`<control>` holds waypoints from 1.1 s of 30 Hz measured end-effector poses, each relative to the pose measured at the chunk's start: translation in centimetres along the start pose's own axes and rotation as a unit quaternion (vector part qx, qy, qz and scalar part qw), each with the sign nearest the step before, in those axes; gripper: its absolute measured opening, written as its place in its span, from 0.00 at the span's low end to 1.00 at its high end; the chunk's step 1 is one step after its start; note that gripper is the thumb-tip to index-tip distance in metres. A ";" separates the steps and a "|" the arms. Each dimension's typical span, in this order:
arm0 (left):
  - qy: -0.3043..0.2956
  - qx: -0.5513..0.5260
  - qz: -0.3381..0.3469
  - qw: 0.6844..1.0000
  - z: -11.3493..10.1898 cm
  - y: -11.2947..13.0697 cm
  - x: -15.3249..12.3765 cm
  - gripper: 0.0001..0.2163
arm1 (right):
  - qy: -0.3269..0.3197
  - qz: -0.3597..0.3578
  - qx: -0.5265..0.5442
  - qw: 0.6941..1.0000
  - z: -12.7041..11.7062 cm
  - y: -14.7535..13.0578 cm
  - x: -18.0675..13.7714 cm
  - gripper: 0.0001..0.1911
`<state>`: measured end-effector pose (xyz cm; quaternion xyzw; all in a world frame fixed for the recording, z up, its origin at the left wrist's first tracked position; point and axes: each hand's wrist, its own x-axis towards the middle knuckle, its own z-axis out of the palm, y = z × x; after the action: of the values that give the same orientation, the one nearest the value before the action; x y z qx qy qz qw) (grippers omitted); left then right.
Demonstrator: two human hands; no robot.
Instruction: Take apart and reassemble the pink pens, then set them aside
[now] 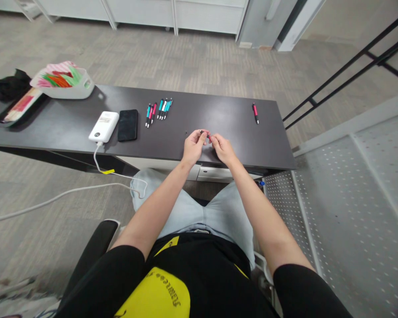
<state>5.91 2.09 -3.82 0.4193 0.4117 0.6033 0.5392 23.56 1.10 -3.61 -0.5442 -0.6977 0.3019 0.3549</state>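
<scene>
Close together above the front part of the dark desk, both my hands are closed on a small red and black pen. My left hand pinches its dark end, while my right hand grips the red part between thumb and fingers. Much of the pen is hidden by my fingers. A tiny dark piece lies on the desk just left of my left hand. To the left, several red, blue and white pens lie in two groups. One red pen rests alone at the far right.
A black phone and a white power bank with a white cable lie on the left. Beyond them stand a white basket of colourful items and a black tray. A perforated panel borders the right side.
</scene>
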 end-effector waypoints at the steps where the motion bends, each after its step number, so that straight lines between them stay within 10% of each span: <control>1: 0.006 0.002 0.004 1.000 0.2 -0.2 -0.1 0.16 | 0.007 0.002 -0.012 1.000 0.0 0.0 -0.1 0.34; 33: -0.003 -0.006 0.010 1.000 -0.8 -0.8 0.5 0.22 | 0.030 -0.063 -0.038 0.997 0.5 0.6 -0.2 0.19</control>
<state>5.41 2.62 -4.83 0.4223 0.4022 0.6098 0.5367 23.48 1.06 -4.41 -0.5214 -0.7305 0.2358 0.3728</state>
